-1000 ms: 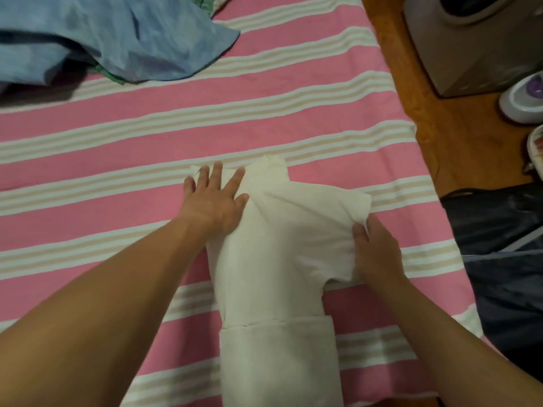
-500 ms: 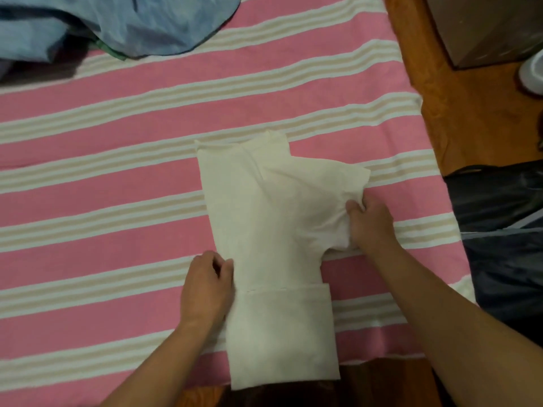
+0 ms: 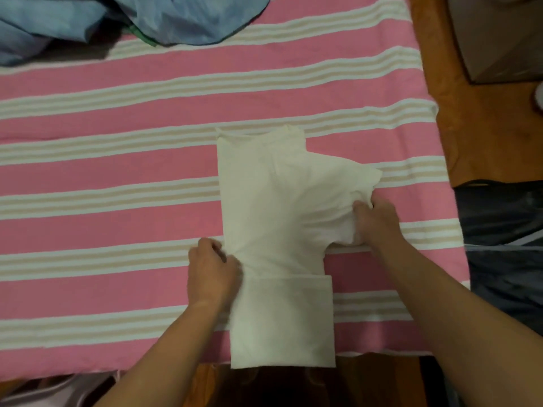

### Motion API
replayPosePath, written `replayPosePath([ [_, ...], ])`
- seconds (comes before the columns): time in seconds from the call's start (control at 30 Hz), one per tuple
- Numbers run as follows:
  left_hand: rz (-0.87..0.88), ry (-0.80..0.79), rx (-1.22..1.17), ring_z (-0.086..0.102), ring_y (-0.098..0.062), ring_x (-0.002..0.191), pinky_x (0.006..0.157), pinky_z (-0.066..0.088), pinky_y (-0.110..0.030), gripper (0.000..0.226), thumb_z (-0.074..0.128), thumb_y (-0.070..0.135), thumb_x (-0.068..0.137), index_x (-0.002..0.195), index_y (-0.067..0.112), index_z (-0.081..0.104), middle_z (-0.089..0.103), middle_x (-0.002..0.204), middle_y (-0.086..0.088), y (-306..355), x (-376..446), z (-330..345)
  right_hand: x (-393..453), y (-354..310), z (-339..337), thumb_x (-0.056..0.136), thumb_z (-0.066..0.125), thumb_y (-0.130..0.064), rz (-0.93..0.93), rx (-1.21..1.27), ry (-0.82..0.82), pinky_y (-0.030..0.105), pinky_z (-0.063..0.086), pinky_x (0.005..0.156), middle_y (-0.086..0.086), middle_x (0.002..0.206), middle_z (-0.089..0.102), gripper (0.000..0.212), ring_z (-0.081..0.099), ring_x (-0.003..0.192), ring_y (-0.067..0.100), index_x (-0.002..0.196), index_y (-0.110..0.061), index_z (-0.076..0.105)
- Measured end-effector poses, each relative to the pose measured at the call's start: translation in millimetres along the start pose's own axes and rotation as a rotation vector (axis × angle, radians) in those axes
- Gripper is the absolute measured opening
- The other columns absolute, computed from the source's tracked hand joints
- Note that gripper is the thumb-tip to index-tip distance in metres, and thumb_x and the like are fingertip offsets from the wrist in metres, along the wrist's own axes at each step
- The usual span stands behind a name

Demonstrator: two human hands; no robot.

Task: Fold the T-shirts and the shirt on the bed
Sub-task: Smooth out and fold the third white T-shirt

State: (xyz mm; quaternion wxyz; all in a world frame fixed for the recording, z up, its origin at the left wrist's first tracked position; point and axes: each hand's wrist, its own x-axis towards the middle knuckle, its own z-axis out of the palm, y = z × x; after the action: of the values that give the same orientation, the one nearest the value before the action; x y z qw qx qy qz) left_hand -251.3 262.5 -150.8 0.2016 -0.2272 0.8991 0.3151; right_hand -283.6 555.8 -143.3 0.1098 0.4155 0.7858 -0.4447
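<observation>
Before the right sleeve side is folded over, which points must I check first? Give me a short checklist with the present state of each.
1. Right hand grips the sleeve side of the white T-shirt: ok.
2. Left hand holds the shirt's left edge: ok.
3. Left side already folded in, edge straight: ok.
4. Bottom hem turned up flat: ok.
5. Cloth near the right hand smooth: not ok, it is bunched.
6. Blue garments apart from the fold area on the striped bed sheet: ok.

no readable text, label, brand or number anywhere — fabrics plain or striped only
</observation>
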Motion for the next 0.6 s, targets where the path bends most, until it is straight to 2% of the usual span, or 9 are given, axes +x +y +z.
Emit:
replayPosePath([
  [0.07, 0.293, 0.05, 0.021, 0.056, -0.017, 0.093, 0.085, 0.05, -0.034, 0.018, 0.063, 0.01, 0.091, 0.107, 0.016, 0.061, 0.057, 0.106, 0.001, 15, 6, 0, -8, -7, -6, 0.095, 0.054, -0.014, -0.032, 0.029, -0.055, 0.034, 0.047, 0.074, -0.001, 0.098, 0.065, 0.019, 0.062, 0.099, 0.027, 0.111, -0.02, 0.062],
  [0.13, 0.344, -0.086, -0.197, 0.063, -0.014, 0.094, 0.087, 0.052, -0.031, 0.015, 0.06, 0.011, 0.096, 0.108, 0.017, 0.067, 0.067, 0.104, 0.004, 43, 11, -3, -19, -23, -10, 0.094, 0.054, -0.009, -0.113, 0.0, -0.089, 0.032, 0.044, 0.075, -0.002, 0.102, 0.062, 0.03, 0.061, 0.097, 0.024, 0.123, -0.016, 0.061],
  [0.23, -0.039, -0.429, -0.79, 0.07, -0.024, 0.098, 0.094, 0.054, -0.041, 0.015, 0.059, 0.022, 0.101, 0.111, 0.013, 0.066, 0.072, 0.109, -0.007, 84, 25, -14, -47, -60, 0, 0.095, 0.056, -0.011, -0.331, -0.135, -0.147, 0.028, 0.04, 0.081, -0.006, 0.112, 0.056, 0.04, 0.056, 0.098, 0.017, 0.135, -0.012, 0.053],
  [0.3, -0.241, -0.553, -1.096, 0.071, -0.028, 0.097, 0.091, 0.056, -0.047, 0.035, 0.053, 0.043, 0.103, 0.117, 0.012, 0.061, 0.072, 0.105, -0.009, 94, 36, -25, -69, -78, 18, 0.094, 0.06, -0.018, -0.527, -0.228, -0.384, 0.031, 0.046, 0.074, -0.004, 0.106, 0.062, 0.03, 0.063, 0.09, 0.018, 0.123, -0.019, 0.053],
  [0.33, -0.293, -0.59, -1.189, 0.073, -0.028, 0.09, 0.083, 0.059, -0.046, 0.045, 0.048, 0.052, 0.103, 0.119, 0.012, 0.059, 0.074, 0.098, -0.007, 95, 39, -30, -77, -84, 28, 0.094, 0.063, -0.025, -0.566, -0.276, -0.544, 0.031, 0.049, 0.071, -0.004, 0.102, 0.063, 0.029, 0.064, 0.084, 0.014, 0.121, -0.023, 0.051],
  [0.4, -0.364, -0.656, -1.263, 0.075, -0.031, 0.09, 0.082, 0.056, -0.045, 0.062, 0.039, 0.061, 0.102, 0.123, 0.008, 0.063, 0.076, 0.1, -0.011, 88, 42, -36, -82, -88, 43, 0.096, 0.062, -0.037, -0.555, -0.373, -0.756, 0.029, 0.053, 0.078, -0.009, 0.106, 0.065, 0.05, 0.063, 0.086, 0.01, 0.142, -0.032, 0.044],
  [0.43, -0.382, -0.669, -1.262, 0.073, -0.034, 0.101, 0.089, 0.054, -0.047, 0.064, 0.039, 0.061, 0.102, 0.127, 0.007, 0.065, 0.075, 0.111, -0.015, 82, 42, -34, -75, -88, 48, 0.098, 0.06, -0.038, -0.553, -0.411, -0.73, 0.033, 0.054, 0.086, -0.009, 0.108, 0.065, 0.055, 0.063, 0.091, 0.011, 0.149, -0.031, 0.041],
  [0.5, -0.404, -0.624, -1.209, 0.07, -0.035, 0.112, 0.095, 0.054, -0.048, 0.056, 0.049, 0.053, 0.101, 0.132, 0.009, 0.064, 0.071, 0.122, -0.017, 72, 41, -28, -50, -87, 51, 0.101, 0.054, -0.025, -0.586, -0.447, -0.498, 0.039, 0.051, 0.095, -0.003, 0.111, 0.064, 0.044, 0.062, 0.101, 0.018, 0.145, -0.023, 0.049],
  [0.6, -0.358, -0.476, -1.099, 0.074, -0.033, 0.102, 0.087, 0.059, -0.047, 0.038, 0.061, 0.039, 0.1, 0.129, 0.014, 0.065, 0.075, 0.114, -0.012, 62, 43, -16, -3, -97, 52, 0.1, 0.046, -0.008, -0.67, -0.601, -0.325, 0.032, 0.045, 0.09, 0.002, 0.123, 0.05, 0.047, 0.053, 0.112, 0.024, 0.145, -0.021, 0.048],
])
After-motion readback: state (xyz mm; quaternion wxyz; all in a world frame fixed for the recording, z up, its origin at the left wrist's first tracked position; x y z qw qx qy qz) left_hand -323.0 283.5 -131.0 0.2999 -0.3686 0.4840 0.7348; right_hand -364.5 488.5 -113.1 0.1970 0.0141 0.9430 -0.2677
